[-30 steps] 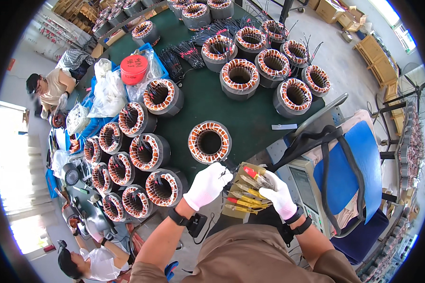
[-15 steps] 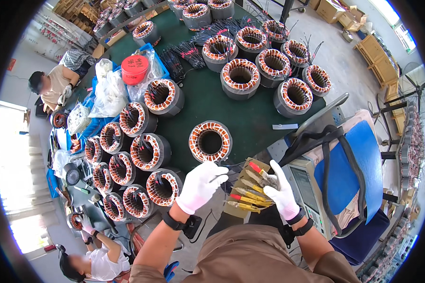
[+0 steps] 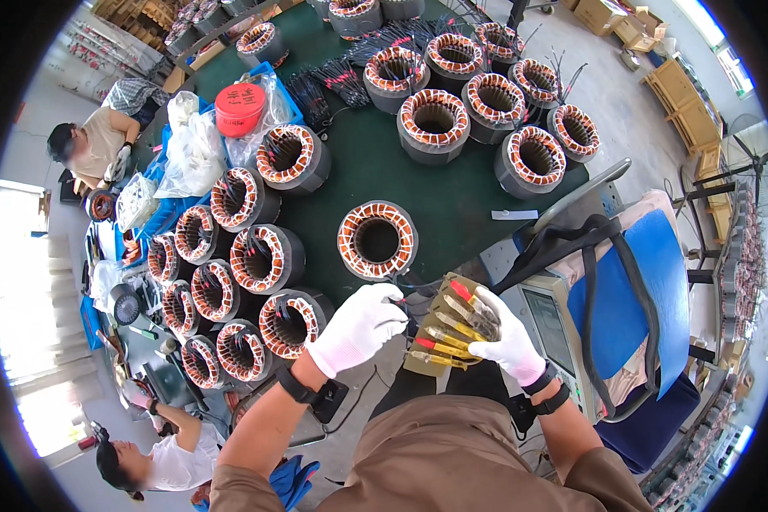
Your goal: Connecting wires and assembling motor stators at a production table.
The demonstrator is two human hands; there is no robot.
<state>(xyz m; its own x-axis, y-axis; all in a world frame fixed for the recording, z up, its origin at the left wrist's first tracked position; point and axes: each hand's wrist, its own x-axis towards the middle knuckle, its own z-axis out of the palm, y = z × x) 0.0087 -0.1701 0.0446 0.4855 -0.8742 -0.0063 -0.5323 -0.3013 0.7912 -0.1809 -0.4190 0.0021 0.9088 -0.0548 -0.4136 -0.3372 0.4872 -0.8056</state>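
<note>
A wound stator (image 3: 377, 241) with orange copper windings and white lacing stands upright on the green table in front of me. Just below it, my left hand (image 3: 358, 328), in a white glove, has its fingers curled into a pinch near dark leads; what it holds is hidden. My right hand (image 3: 512, 346), also gloved, closes around crocodile clips with yellow and red sleeves (image 3: 456, 333) at the right side of a tan board (image 3: 422, 363). That board lies over my lap, and several clips fan across it.
Rows of stators (image 3: 269, 258) stand close on the left, and more (image 3: 433, 126) behind. Blue bins with plastic bags (image 3: 192, 162) and a red round tub (image 3: 240, 109) sit back left. A bench instrument (image 3: 550, 328) is at my right. Two co-workers sit at left.
My view has shifted slightly, so the stator sits higher in it. My left fingers have curled in more. The co-worker at lower left has moved a hand.
</note>
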